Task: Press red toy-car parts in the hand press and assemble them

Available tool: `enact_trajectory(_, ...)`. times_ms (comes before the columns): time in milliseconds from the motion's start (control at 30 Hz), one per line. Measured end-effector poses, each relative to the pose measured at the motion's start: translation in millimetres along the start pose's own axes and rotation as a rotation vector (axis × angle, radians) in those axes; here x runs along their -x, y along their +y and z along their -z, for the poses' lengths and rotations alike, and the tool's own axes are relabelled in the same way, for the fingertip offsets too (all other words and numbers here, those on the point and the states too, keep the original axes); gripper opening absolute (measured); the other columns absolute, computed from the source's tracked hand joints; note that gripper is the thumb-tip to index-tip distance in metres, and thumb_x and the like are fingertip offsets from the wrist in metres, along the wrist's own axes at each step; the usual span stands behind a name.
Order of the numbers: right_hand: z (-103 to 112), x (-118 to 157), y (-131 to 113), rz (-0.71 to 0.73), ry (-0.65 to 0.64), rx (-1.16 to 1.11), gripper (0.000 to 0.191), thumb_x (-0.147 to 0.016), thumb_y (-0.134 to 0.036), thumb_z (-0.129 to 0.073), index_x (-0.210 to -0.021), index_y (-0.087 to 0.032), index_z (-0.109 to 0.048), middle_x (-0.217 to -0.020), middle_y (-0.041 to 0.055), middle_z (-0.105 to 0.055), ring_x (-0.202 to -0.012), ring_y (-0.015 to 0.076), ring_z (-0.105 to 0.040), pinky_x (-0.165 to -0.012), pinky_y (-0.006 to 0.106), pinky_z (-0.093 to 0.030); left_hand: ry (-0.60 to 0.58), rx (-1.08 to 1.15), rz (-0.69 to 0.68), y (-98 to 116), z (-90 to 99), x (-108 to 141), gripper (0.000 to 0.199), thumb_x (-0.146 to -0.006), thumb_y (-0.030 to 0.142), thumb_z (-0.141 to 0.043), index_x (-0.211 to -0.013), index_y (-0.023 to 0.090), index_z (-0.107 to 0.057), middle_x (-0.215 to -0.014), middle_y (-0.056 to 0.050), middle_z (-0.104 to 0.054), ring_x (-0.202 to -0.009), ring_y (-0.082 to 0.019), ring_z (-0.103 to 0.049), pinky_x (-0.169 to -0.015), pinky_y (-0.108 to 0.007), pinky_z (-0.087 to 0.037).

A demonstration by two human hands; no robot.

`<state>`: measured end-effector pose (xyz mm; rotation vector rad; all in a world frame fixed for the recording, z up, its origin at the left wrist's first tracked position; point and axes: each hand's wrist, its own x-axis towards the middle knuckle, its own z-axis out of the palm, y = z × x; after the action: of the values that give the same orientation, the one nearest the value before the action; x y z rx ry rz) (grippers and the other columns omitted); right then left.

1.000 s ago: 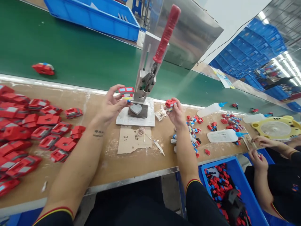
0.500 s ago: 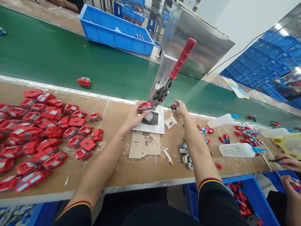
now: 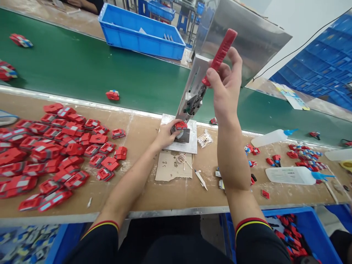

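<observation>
My left hand [image 3: 168,135] is closed on a red toy part [image 3: 180,125] at the base of an upright metal press [image 3: 192,93]. Beneath that part lies a dark pad on a white base plate [image 3: 166,119]. My right hand [image 3: 227,79] is raised, with its fingers around the red lever handle [image 3: 224,47] of the press. A small red and dark piece [image 3: 213,121] lies to the right of the base plate, at the belt's edge.
Many red parts [image 3: 71,130] are heaped at the left. A green belt [image 3: 82,73] runs behind, with a blue crate [image 3: 143,40] beyond. Cardboard [image 3: 172,172], a white tool [image 3: 201,179], glue bottles [image 3: 288,175] and a blue bin [image 3: 316,234] are nearer or rightward.
My right hand has risen from the small piece beside the base plate to the red handle. My left hand has set the red part lower, at the pad. Parts on the belt have shifted.
</observation>
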<state>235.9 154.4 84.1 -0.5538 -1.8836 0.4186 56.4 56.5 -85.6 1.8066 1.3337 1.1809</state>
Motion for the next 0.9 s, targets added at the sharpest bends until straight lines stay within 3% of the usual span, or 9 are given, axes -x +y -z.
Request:
enact_trajectory(100, -8.4, 4.5, -18.6, -0.014, -0.003, -0.009, 0.062, -0.103, -0.062, -0.058, -0.157, -0.038, -0.04, -0.126, 0.0036, -0.068, -0.124, 0.0262, -0.071, -0.1, 0.047, -0.062, 0.036, 0.039, -0.016, -3.6, -3.9, 0.1, 0.049, -0.088, 0.014, -0.066, -0.136, 0.024, -0.065, -0.132, -0.008, -0.077, -0.125, -0.03, -0.071, -0.12, -0.053, -0.047)
enact_trajectory(200, -9.1, 33.1, -41.1, 0.023, 0.003, 0.039, 0.061, -0.098, -0.052, -0.07, -0.152, -0.038, -0.045, -0.123, 0.0052, -0.071, -0.116, 0.0251, -0.073, -0.097, 0.046, -0.065, 0.059, 0.088, -0.042, -7.1, -7.1, 0.1, 0.049, -0.086, 0.011, -0.067, -0.133, 0.024, -0.067, -0.129, -0.008, -0.078, -0.123, -0.03, -0.072, -0.118, -0.052, -0.049)
enact_trajectory(367, -14.3, 84.0, -69.8, 0.146, 0.034, 0.118, 0.058, -0.1, -0.033, -0.068, -0.152, -0.039, -0.044, -0.117, 0.0021, -0.072, -0.107, 0.0207, -0.072, -0.095, 0.043, -0.065, 0.075, 0.086, -0.062, -8.5, -10.5, 0.1, 0.049, -0.087, 0.013, -0.067, -0.135, 0.023, -0.066, -0.13, -0.008, -0.078, -0.12, -0.029, -0.073, -0.114, -0.049, -0.052)
enact_trajectory(533, -21.1, 105.3, -61.2, 0.117, 0.051, 0.116, 0.06, -0.099, -0.027, -0.068, -0.153, -0.04, -0.046, -0.121, 0.0021, -0.071, -0.117, 0.0225, -0.071, -0.111, 0.048, -0.058, 0.071, 0.068, -0.059, -6.1, -10.8, 0.3, 0.05, -0.087, 0.013, -0.066, -0.136, 0.021, -0.067, -0.13, -0.008, -0.078, -0.119, -0.029, -0.074, -0.114, -0.048, -0.052)
enact_trajectory(900, -28.5, 107.6, -57.2, 0.15, 0.08, 0.161, 0.057, -0.1, -0.028, -0.066, -0.152, -0.037, -0.046, -0.123, 0.0044, -0.067, -0.121, 0.0241, -0.069, -0.107, 0.047, -0.062, 0.078, 0.008, -0.06, -4.4, -12.4, 0.1, 0.05, -0.089, 0.012, -0.066, -0.138, 0.021, -0.067, -0.128, -0.009, -0.079, -0.115, -0.027, -0.075, -0.111, -0.045, -0.053)
